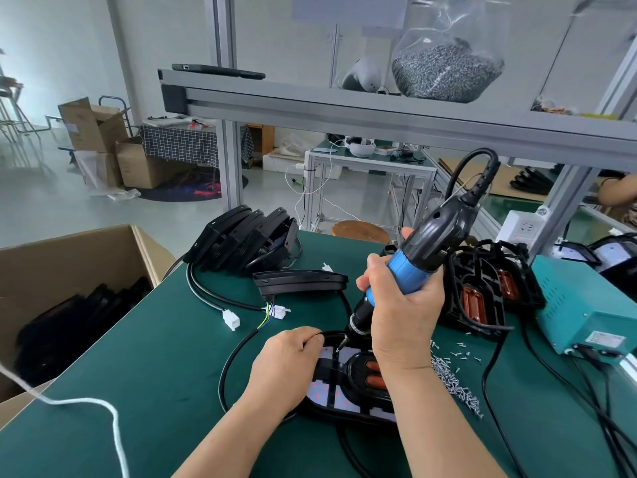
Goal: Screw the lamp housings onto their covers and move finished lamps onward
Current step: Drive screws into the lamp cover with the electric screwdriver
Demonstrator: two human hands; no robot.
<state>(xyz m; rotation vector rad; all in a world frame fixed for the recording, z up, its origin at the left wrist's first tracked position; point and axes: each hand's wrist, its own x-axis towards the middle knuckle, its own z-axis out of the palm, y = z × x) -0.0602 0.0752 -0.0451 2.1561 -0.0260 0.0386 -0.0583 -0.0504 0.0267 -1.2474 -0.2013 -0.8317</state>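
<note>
A black lamp housing [348,384] lies open side up on the green table, showing white panels and orange parts inside. My left hand [286,367] rests on its left edge with fingers curled over the rim. My right hand [403,298] grips a blue and black electric screwdriver [427,243], tilted, with its bit tip down on the housing's upper left part. Loose screws [451,377] lie in a pile to the right of the housing.
Several black lamps [248,236] lean stacked at the table's back, one more [300,281] lies flat before them with white connectors. Open housings [482,291] sit at right beside a teal power box [579,305]. A cardboard box [69,291] stands at left. A bag of screws [444,70] sits on the shelf.
</note>
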